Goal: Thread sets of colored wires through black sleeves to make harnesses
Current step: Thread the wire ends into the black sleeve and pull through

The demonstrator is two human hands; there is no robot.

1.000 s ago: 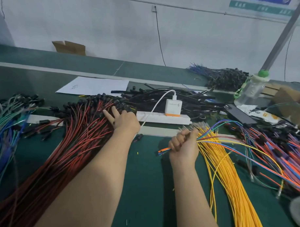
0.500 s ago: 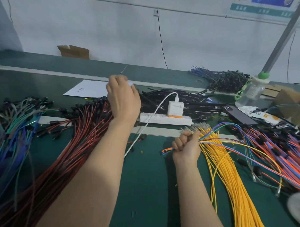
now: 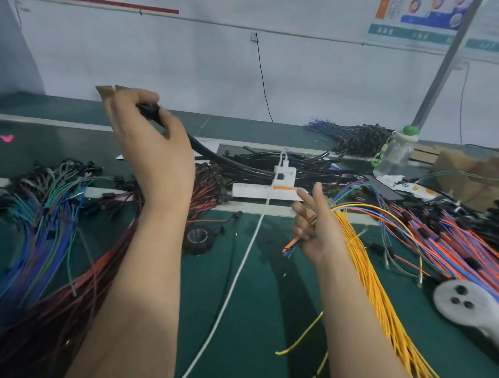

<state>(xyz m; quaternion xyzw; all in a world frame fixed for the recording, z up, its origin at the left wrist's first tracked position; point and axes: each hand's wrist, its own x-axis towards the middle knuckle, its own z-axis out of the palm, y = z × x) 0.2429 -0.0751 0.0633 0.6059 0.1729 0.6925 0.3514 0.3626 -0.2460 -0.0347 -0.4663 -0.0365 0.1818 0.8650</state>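
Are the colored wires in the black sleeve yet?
Out: left hand holds the black sleeve; right hand grips the colored wires, apart from it.

Pretty plain, honestly. The left hand (image 3: 153, 146) and right hand (image 3: 317, 230) are both bare, fingers (image 3: 317, 191) included. The left forearm (image 3: 143, 270) and right forearm (image 3: 351, 305) are bare too, from the wrists down to the near edge. The left one takes up way more of the picture.
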